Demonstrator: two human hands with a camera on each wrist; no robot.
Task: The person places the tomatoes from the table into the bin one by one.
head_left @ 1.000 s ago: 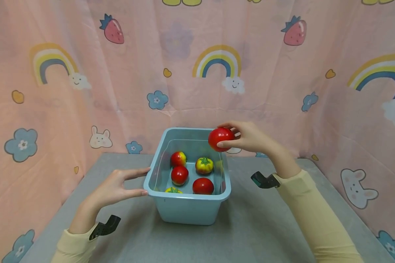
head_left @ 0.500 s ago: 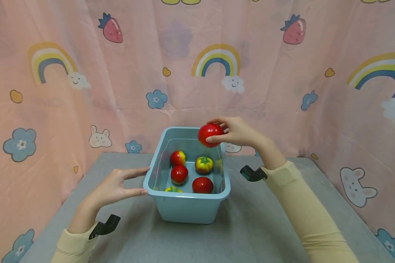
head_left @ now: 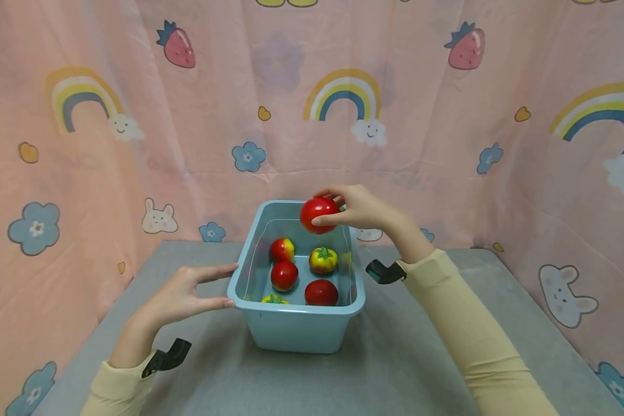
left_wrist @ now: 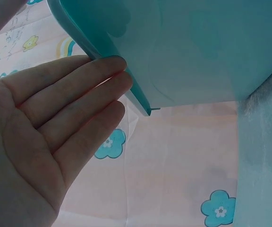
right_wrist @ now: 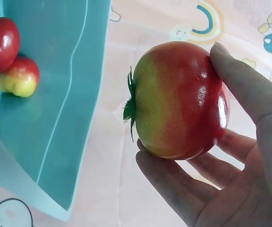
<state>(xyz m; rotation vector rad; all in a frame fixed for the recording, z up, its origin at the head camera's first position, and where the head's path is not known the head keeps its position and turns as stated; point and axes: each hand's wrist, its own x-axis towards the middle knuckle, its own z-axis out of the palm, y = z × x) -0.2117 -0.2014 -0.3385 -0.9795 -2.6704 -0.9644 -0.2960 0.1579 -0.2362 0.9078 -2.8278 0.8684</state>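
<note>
In the head view my right hand (head_left: 361, 208) holds a glossy red tomato (head_left: 318, 215) over the far right part of a light blue plastic bin (head_left: 296, 310). The right wrist view shows this tomato (right_wrist: 178, 100) between thumb and fingers, its yellow-green end and green leafy top turned toward the bin. My left hand (head_left: 182, 294) has straight, spread fingers, with the tips at the bin's left rim. Seen from the left wrist, those fingers (left_wrist: 79, 94) lie flat against the rim's outside. Several red and yellow tomatoes (head_left: 284, 276) sit inside the bin, one partly hidden by the front wall.
The bin stands on a grey table (head_left: 395, 358). Behind and beside the table hangs a pink curtain (head_left: 421, 156) printed with rainbows, flowers and rabbits. A small black camera (head_left: 385, 271) is worn at the right wrist, another black camera (head_left: 166, 357) at the left.
My right hand has carried the tomato leftward, from the bin's right rim to over its inside. My left hand and the tomatoes in the bin stay where they were.
</note>
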